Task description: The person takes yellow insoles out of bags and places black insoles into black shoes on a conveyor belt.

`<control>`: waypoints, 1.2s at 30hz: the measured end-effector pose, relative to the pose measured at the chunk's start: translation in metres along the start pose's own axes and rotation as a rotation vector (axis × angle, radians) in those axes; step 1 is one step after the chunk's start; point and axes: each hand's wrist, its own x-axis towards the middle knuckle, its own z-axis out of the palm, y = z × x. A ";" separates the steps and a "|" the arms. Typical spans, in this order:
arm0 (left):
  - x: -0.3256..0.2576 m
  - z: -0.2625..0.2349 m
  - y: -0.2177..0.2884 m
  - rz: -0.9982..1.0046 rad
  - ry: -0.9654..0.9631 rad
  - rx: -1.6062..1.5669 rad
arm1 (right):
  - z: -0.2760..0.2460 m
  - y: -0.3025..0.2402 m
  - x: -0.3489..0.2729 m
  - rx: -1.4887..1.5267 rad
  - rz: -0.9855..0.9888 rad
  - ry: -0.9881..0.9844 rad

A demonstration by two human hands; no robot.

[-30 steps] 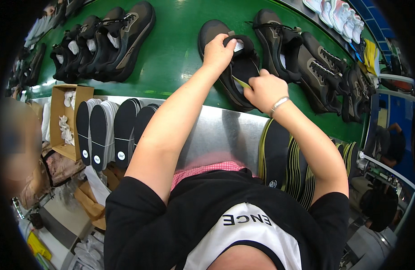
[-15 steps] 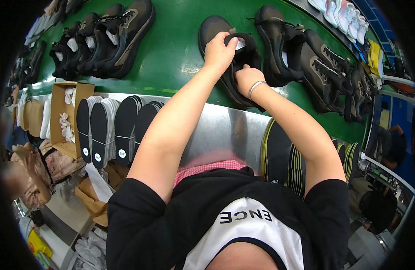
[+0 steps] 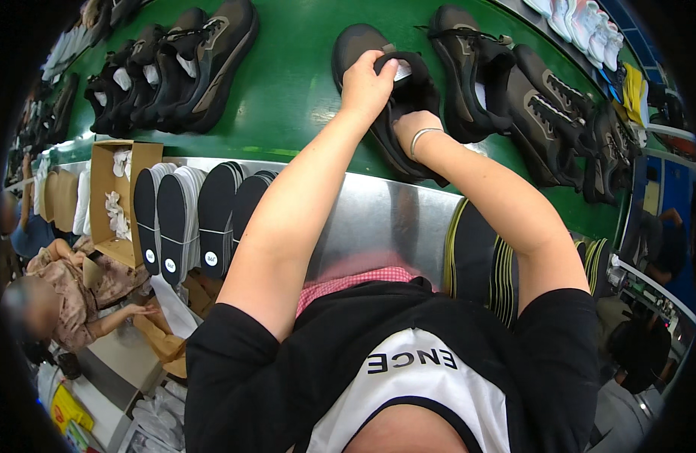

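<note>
A dark shoe [image 3: 363,47] lies on the green conveyor belt [image 3: 295,83] in front of me. My left hand [image 3: 365,83] grips the rim of its opening from above. My right hand [image 3: 408,124] is pushed into the shoe's opening, so the fingers are hidden inside; a thin bracelet sits on that wrist. I cannot see what the right hand holds inside the shoe.
More dark shoes [image 3: 506,83] lie to the right on the belt, and another group [image 3: 174,68] to the left. Black insoles [image 3: 189,219] stand in rows below the belt's metal edge, beside a cardboard box [image 3: 114,196]. Striped insoles [image 3: 484,264] stand at right. A person [image 3: 61,302] sits at lower left.
My right hand, which held a yellowish insole at the shoe's opening, has gone down into the shoe; the insole is no longer visible. My left hand stays on the shoe.
</note>
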 end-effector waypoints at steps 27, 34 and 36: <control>0.109 -0.143 -0.024 0.403 0.220 0.610 | 0.097 0.034 -0.266 0.584 0.394 0.866; 0.018 -0.002 0.059 0.802 0.133 0.434 | 0.209 0.057 -0.373 0.640 1.121 0.561; -0.005 0.036 0.063 0.816 -0.320 0.275 | 0.208 0.055 -0.376 0.675 1.136 0.393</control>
